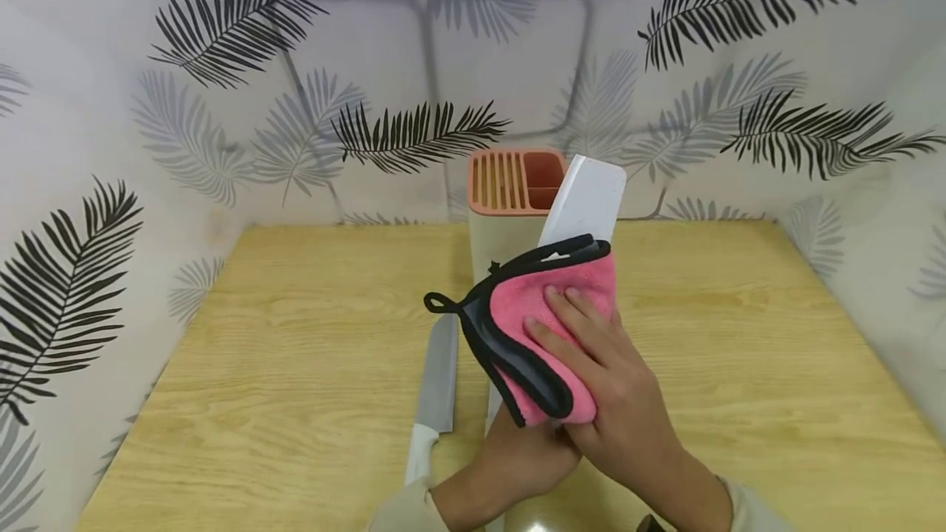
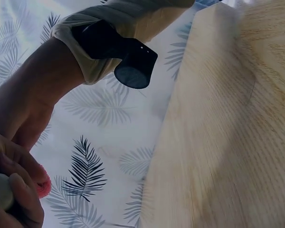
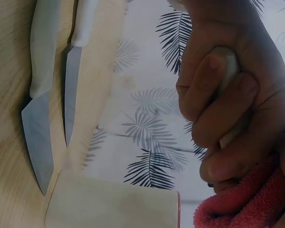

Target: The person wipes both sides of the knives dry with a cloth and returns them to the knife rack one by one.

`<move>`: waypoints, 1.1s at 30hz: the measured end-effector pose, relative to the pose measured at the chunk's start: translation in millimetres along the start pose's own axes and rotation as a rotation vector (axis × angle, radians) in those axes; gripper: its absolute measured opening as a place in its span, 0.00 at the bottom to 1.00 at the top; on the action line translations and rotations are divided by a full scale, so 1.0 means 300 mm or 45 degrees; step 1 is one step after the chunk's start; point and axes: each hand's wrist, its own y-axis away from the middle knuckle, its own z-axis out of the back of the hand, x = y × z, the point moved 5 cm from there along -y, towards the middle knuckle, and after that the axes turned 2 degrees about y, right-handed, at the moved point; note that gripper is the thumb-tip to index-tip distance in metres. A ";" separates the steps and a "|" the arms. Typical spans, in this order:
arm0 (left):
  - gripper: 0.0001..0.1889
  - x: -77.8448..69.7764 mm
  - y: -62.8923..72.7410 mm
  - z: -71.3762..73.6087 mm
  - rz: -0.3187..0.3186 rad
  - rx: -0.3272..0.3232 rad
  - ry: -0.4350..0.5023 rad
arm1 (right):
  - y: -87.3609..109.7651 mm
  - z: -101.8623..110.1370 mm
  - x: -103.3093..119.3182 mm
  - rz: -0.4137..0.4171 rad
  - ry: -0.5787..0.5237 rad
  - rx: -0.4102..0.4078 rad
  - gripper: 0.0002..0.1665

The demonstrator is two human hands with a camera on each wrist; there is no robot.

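Note:
My left hand (image 1: 525, 454) grips the pale handle (image 3: 228, 71) of a cleaver, its fingers curled round it. The cleaver's broad, bright blade (image 1: 587, 199) points up and away, with a squared end. A pink cloth (image 1: 532, 298) with black edging and a hanging loop is folded over the blade's lower part. My right hand (image 1: 621, 392) holds this cloth against the blade, fingers spread across the pink side; its thumb is hidden. In the left wrist view, the cloth (image 2: 44, 183) shows just beyond the gripping fingers.
Behind the cleaver stands a cream knife holder (image 1: 484, 240) with an orange slotted top. A white-handled knife (image 1: 438, 384) lies on the wooden table (image 1: 296, 368) to the left. The right wrist view shows a second, slimmer knife (image 3: 72, 90) beside it. Leaf-patterned cloth hangs behind.

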 end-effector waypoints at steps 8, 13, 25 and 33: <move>0.13 0.020 -0.013 0.004 0.006 -0.154 0.373 | -0.061 -0.009 -0.055 0.023 -0.025 -0.079 0.27; 0.11 0.028 0.008 0.002 0.109 -0.103 0.445 | -0.079 -0.014 -0.086 -0.015 -0.045 -0.074 0.24; 0.15 0.020 0.045 -0.028 0.175 -0.014 0.403 | -0.162 0.029 -0.240 -0.162 -0.051 -0.157 0.30; 0.12 0.030 0.058 -0.059 0.278 0.116 0.535 | -0.194 0.126 -0.391 -0.668 -0.485 -0.511 0.08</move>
